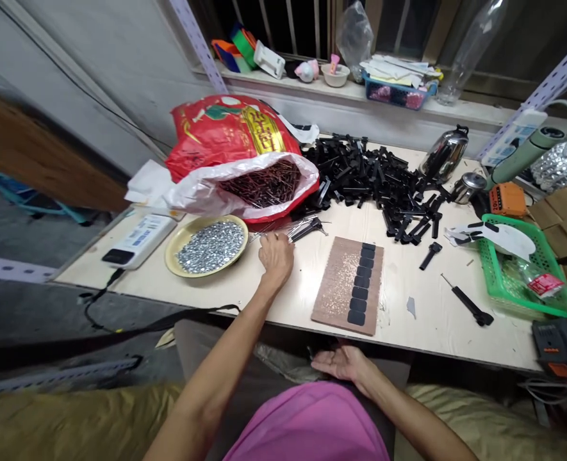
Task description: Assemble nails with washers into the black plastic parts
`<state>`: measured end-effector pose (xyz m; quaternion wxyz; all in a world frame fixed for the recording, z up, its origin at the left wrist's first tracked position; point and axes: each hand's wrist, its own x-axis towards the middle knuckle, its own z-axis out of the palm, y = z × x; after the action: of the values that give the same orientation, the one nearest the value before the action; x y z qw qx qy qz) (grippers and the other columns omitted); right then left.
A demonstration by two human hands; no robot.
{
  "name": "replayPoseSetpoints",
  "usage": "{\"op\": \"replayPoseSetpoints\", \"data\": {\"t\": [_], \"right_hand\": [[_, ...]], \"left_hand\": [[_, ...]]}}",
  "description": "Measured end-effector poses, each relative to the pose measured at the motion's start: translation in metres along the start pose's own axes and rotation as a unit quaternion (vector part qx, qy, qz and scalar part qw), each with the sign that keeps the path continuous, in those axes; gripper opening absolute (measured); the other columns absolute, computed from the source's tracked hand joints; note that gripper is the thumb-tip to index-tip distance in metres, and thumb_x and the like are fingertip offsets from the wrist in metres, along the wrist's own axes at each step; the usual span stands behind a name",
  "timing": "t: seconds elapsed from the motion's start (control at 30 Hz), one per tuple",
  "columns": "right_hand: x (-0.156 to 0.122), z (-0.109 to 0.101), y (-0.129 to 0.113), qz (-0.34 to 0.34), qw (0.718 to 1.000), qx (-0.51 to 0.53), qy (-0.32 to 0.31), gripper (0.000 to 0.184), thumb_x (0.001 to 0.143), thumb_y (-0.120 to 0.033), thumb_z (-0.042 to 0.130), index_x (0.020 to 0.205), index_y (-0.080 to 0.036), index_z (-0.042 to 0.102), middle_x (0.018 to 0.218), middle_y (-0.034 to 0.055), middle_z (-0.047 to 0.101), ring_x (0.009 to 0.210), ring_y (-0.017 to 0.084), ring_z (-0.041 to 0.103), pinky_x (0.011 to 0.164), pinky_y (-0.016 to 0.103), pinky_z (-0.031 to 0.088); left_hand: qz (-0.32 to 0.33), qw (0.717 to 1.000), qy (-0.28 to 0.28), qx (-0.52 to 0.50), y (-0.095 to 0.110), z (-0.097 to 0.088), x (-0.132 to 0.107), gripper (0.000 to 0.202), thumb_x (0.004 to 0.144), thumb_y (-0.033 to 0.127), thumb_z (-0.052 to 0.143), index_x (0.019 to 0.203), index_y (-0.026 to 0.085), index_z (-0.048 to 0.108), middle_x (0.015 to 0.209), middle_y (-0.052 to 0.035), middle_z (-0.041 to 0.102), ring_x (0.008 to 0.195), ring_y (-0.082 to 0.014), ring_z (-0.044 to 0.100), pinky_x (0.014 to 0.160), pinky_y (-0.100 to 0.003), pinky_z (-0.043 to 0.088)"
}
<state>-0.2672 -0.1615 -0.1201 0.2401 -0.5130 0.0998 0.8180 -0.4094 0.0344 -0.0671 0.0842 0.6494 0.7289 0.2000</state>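
Note:
My left hand (276, 255) reaches across the table to a small bunch of thin metal rods (298, 228) lying in front of the red bag; its fingers are curled on them. My right hand (341, 362) rests below the table edge near my lap, palm up, fingers loosely apart, holding nothing. A brown perforated board (337, 282) with a column of black caps (362, 282) lies between the hands. A yellow dish of small silver pieces (211, 246) sits left of my left hand. A red and white bag (245, 160) full of dark rods lies open behind.
A large heap of black plastic parts (374, 176) covers the table's back. A green basket (516, 269), steel kettle (444, 153), orange tool (507, 200) and loose black pieces stand at right. A power strip (139, 240) sits at left. The windowsill holds clutter.

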Motion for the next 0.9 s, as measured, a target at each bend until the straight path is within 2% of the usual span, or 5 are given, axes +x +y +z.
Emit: {"op": "replayPoseSetpoints", "data": {"t": [0.13,0.3,0.43,0.53,0.9], "right_hand": [[-0.042,0.003,0.018,-0.07,0.98,-0.152,-0.106,0.047,0.088,-0.056,0.048,0.104,-0.013,0.057,0.087,0.0087,0.066,0.08,0.018,0.069,0.078,0.035,0.054],[-0.097,0.031,-0.01,-0.431,0.737,-0.501,-0.14,0.029,0.092,-0.038,0.05,0.112,-0.023,0.066,0.113,0.0097,0.066,0.113,0.023,0.059,0.102,0.045,0.043],[-0.082,0.075,-0.088,-0.698,0.301,-0.648,0.042,0.031,0.094,-0.018,0.043,0.116,-0.026,0.064,0.124,0.0083,0.063,0.126,0.025,0.048,0.106,0.054,0.037],[-0.055,0.103,-0.125,-0.707,0.115,-0.697,0.037,0.033,0.095,-0.014,0.039,0.114,-0.023,0.064,0.117,0.0096,0.067,0.106,0.022,0.061,0.095,0.047,0.047],[-0.018,0.136,-0.152,-0.699,0.211,-0.673,0.119,0.025,0.095,-0.02,0.039,0.1,-0.017,0.064,0.089,0.0084,0.064,0.079,0.017,0.062,0.069,0.027,0.05]], "left_hand": [[0.004,1.0,-0.024,0.009,-0.008,-0.003,0.0,0.015,0.081,0.015,0.05,0.079,0.015,0.064,0.097,-0.0174,0.06,0.101,-0.0351,0.052,0.08,-0.047,0.047],[0.03,0.997,-0.007,-0.064,-0.017,-0.019,-0.011,0.016,0.084,0.019,0.049,0.077,0.016,0.063,0.09,-0.0124,0.06,0.094,-0.0292,0.053,0.084,-0.044,0.045],[0.107,0.971,-0.048,-0.208,-0.021,-0.044,-0.031,0.02,0.085,0.027,0.049,0.074,0.019,0.064,0.081,-0.0068,0.061,0.082,-0.0218,0.055,0.08,-0.038,0.048],[0.126,0.93,-0.137,-0.316,-0.027,-0.062,-0.041,0.022,0.083,0.031,0.051,0.072,0.018,0.065,0.078,-0.0047,0.063,0.074,-0.0172,0.058,0.07,-0.03,0.049],[-0.017,0.997,0.054,-0.048,-0.106,-0.074,0.016,0.017,0.078,0.023,0.058,0.089,0.016,0.07,0.098,-0.0144,0.064,0.1,-0.0337,0.055,0.087,-0.048,0.046]]}}
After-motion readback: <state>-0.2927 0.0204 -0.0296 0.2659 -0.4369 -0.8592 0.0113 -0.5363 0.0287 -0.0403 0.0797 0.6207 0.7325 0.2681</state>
